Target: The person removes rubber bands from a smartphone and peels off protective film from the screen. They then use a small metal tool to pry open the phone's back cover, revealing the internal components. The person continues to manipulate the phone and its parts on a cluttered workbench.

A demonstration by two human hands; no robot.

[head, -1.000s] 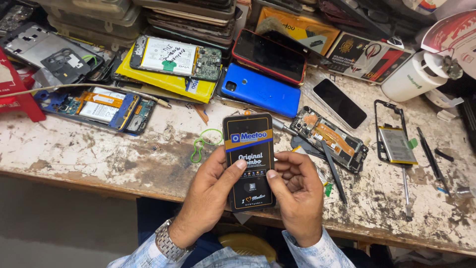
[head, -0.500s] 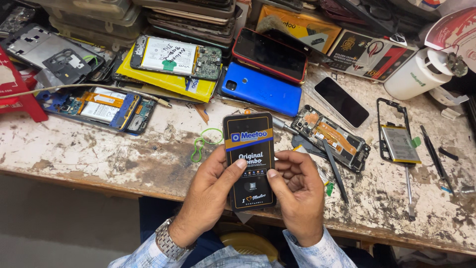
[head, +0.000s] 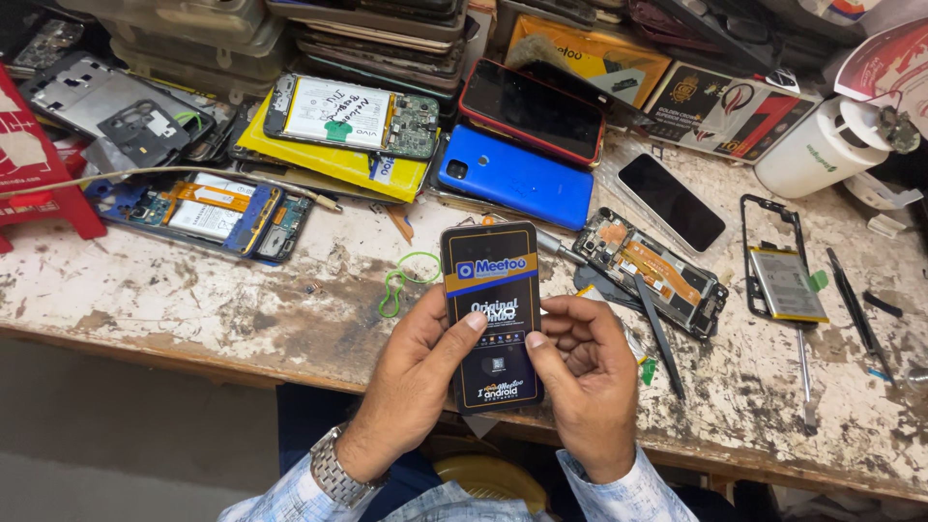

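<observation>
little has shifted since the earlier frame: both hands, left hand (head: 418, 372) and right hand (head: 580, 377), pinch the stickered black phone screen (head: 491, 314) over the surface (head: 193, 300) edge, where a loose grip could drop it.

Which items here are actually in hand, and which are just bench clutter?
In hand:
- black phone display panel with a printed protective film
- left hand, thumb on the panel's face
- right hand, thumb at the panel's right edge

Lying about:
- blue phone back
- red-edged phone
- opened phone with orange flex cable
- green rubber band
- white cup
- tweezers
</observation>
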